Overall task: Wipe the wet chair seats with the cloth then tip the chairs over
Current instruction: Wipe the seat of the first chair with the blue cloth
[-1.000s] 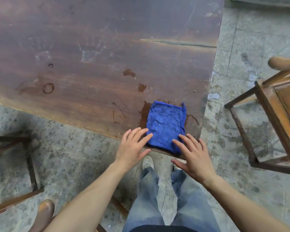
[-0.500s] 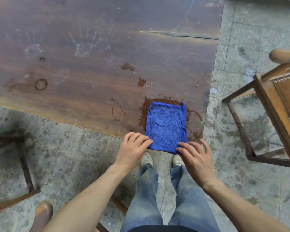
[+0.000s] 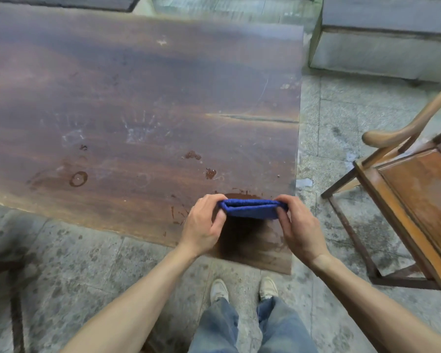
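Two hands hold a folded blue cloth (image 3: 252, 209) between them above the near right corner of a long dark wooden table (image 3: 138, 110). On the left end of the cloth, the left hand (image 3: 204, 225) pinches with thumb below and fingers curled over the top edge. At the right end, the right hand (image 3: 299, 228) grips the same way, its fingers bent round the fold. Layered edges of the cloth show along its near side, and it hangs lifted off the tabletop, casting a dark shadow on the wood just beneath.

A wet brown patch (image 3: 239, 196) marks the table just beyond the cloth, with smaller drops and a ring stain (image 3: 78, 178) further left. To the right of the table stands a wooden chair (image 3: 418, 200) with a curved armrest; its seat panel glistens with wet. Part of another chair frame (image 3: 15, 301) shows at the near left edge, mostly out of view. Below the hands are the person's jeans and pale shoes (image 3: 245, 289) on a mottled stone floor (image 3: 87, 263). A grey stone block (image 3: 382, 49) sits at the far right.
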